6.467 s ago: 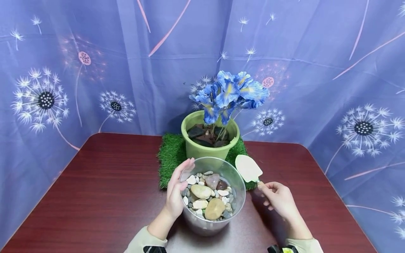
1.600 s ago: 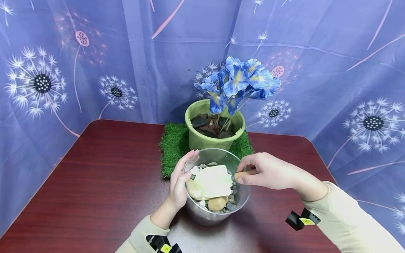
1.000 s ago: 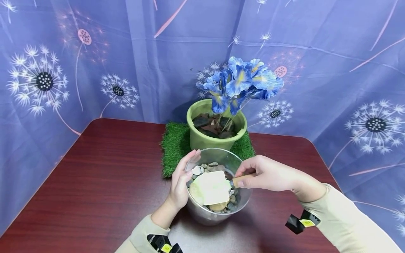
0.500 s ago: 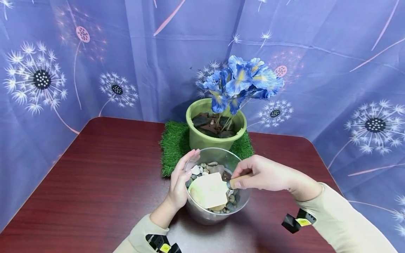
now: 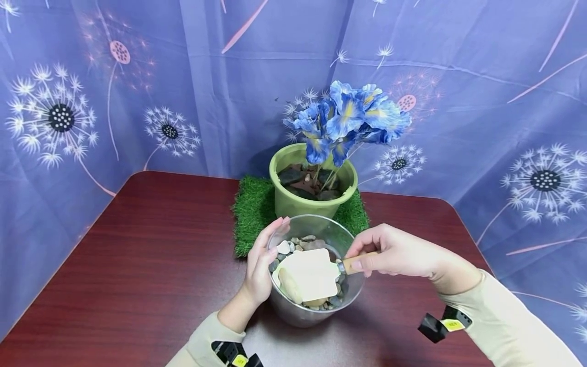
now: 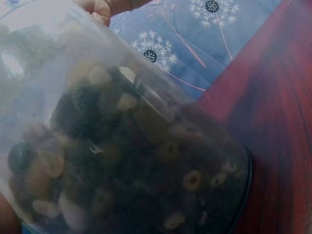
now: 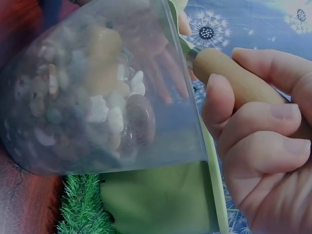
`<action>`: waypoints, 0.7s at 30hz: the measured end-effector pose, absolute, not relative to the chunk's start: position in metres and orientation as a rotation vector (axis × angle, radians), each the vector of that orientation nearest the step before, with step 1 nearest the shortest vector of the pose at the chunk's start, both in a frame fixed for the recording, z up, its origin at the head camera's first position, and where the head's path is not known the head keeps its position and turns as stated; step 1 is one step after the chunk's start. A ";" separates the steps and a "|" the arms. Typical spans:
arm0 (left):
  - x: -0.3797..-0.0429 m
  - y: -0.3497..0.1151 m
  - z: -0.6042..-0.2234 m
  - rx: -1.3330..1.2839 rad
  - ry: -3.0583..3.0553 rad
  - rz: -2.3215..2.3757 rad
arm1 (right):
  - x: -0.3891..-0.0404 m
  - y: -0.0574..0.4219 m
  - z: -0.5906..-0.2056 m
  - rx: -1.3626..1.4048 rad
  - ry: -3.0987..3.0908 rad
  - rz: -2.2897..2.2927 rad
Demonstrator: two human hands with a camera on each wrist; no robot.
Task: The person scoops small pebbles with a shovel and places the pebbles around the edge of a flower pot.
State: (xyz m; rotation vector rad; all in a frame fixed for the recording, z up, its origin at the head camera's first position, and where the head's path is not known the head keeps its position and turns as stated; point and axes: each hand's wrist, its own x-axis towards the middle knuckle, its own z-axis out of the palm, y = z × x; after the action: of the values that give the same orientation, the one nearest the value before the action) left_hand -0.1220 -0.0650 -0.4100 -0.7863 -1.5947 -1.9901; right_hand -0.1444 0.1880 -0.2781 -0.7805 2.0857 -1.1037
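My right hand [image 5: 396,255] grips the wooden handle of a small trowel [image 5: 309,275], its pale blade down inside a clear plastic bucket [image 5: 302,320]. A long cream stone [image 5: 290,285] shows over the blade's left part. Several pebbles [image 5: 304,244] and stones lie in the bucket, partly hidden by the blade. My left hand [image 5: 259,275] holds the bucket's left side, with thumb and fingertips at the rim. Through the wall in the right wrist view, a reddish stone [image 7: 141,119] lies among the pebbles. The left wrist view is dim and shows mainly the bucket's side.
Behind the bucket, a green flowerpot [image 5: 309,204] with blue irises [image 5: 348,120] and dark stones stands on a square of artificial turf [image 5: 251,216]. The dark red table [image 5: 151,255] meets a patterned blue curtain [image 5: 238,102] at the back and sides.
From right of the bucket, the trowel has gone inside it. In the last half second my right hand has drawn slightly rightward, and the cream stone now shows over the blade. The left hand stays.
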 end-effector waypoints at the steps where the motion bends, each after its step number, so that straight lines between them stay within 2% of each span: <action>1: -0.122 -0.065 -0.410 -0.786 -1.592 -1.991 | -0.143 0.189 -0.278 -0.768 2.088 -1.100; 21: -0.122 -0.064 -0.411 -0.806 -1.568 -2.013 | -0.114 0.198 -0.301 -0.712 2.067 -1.300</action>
State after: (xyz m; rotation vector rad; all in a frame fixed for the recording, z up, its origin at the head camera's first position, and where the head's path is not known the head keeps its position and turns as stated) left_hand -0.1221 -0.0643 -0.4108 -0.8055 -1.5676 -2.0131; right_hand -0.1144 0.1977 -0.3011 -0.7121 2.0666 -1.3001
